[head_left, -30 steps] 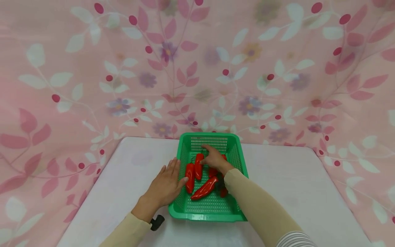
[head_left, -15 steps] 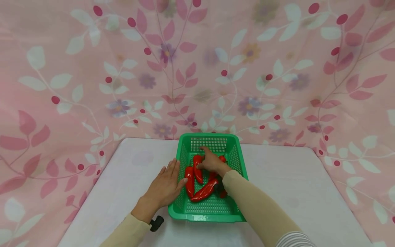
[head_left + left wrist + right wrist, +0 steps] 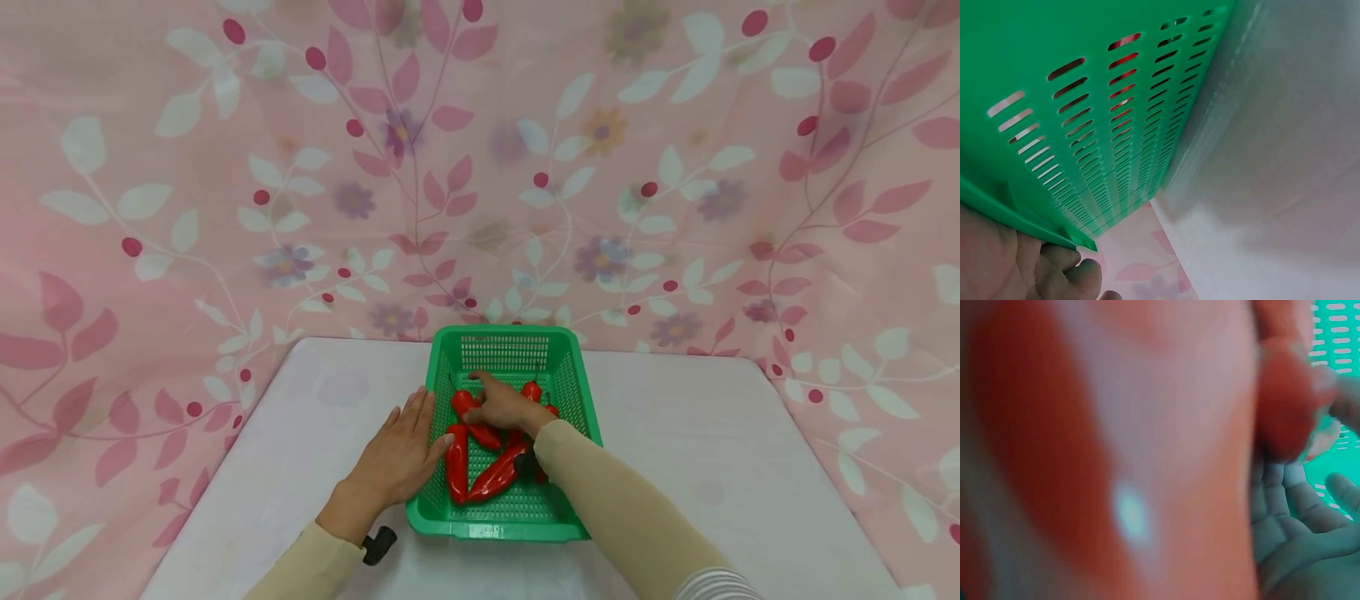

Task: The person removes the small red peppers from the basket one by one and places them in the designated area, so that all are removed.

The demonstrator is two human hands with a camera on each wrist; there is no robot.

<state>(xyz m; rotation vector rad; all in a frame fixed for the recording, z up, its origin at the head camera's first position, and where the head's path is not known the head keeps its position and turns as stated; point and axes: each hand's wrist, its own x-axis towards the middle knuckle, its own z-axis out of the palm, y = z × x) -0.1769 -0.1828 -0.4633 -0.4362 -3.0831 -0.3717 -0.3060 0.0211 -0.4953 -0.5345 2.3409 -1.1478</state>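
Several glossy long red peppers lie in a green plastic basket (image 3: 517, 530) on the table. My left hand (image 3: 397, 454) rests flat along the basket's left rim, fingers stretched out and thumb over the inside. In the left wrist view its fingertips (image 3: 1085, 278) show under the rim. My right hand (image 3: 504, 406) reaches into the basket, thumb and forefinger spread beside the upper left red pepper (image 3: 464, 403), touching it. Another red pepper (image 3: 457, 462) lies along the left wall, one more (image 3: 498, 475) slants at the front. In the right wrist view a blurred pepper (image 3: 1147, 456) hides much of the hand.
A white cloth-covered table (image 3: 675, 467) extends on both sides of the basket. Behind it hangs a pink floral curtain (image 3: 480, 167). More red peppers (image 3: 532, 392) lie at the basket's right, partly under my right forearm. A black wrist device (image 3: 379, 545) hangs below my left wrist.
My right hand has moved left and slightly nearer in the basket. The upper left pepper has turned and shifted left; the left-wall pepper slid nearer. My left hand has stayed put.
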